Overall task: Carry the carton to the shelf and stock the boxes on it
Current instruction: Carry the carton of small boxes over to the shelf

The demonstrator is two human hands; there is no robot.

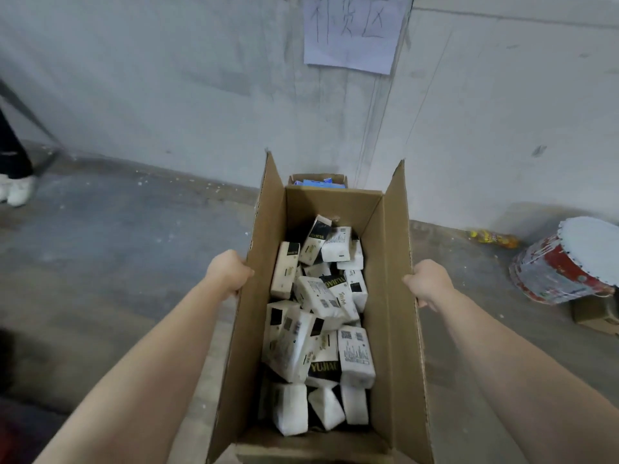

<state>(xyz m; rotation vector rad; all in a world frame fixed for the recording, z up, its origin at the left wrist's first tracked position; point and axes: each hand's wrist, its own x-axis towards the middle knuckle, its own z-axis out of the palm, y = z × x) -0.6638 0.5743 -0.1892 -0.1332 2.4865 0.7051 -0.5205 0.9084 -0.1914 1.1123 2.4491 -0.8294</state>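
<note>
**Head view: both hands on the carton, concrete all round**

Head camera looks down, and the open carton [392,296] fills the middle of the picture, long and narrow, its side flaps standing up. The left hand [229,271] is clamped on the left flap with the fingers curled round the cardboard edge. The right hand [428,283] does the same on the right flap, so there is a firm grip on both sides and both arms are stretched forward. Whether the carton's bottom is touching the floor or is clear of it cannot be told from here.

Inside is a loose jumble of white-and-black packs [318,296], tipped every which way and piled over one another, covering the bottom of the carton.

Now the room. The floor [117,246] is bare grey concrete, dusty, with pale crumbs scattered along the foot of the wall. The wall [167,78] is rough grey too, with a hand-lettered paper sheet [351,28] stuck high up. Just beyond the carton's far end, against the wall, sits a smaller box [318,179] with something blue inside.

Over on the right stands a battered red-and-white bucket [566,262] with a pale lid, resting on a scrap of cardboard [593,313]. A yellow wrapper [494,239] lies near it by the wall. At far left, a white shoe [18,190] shows at the frame's edge.
</note>
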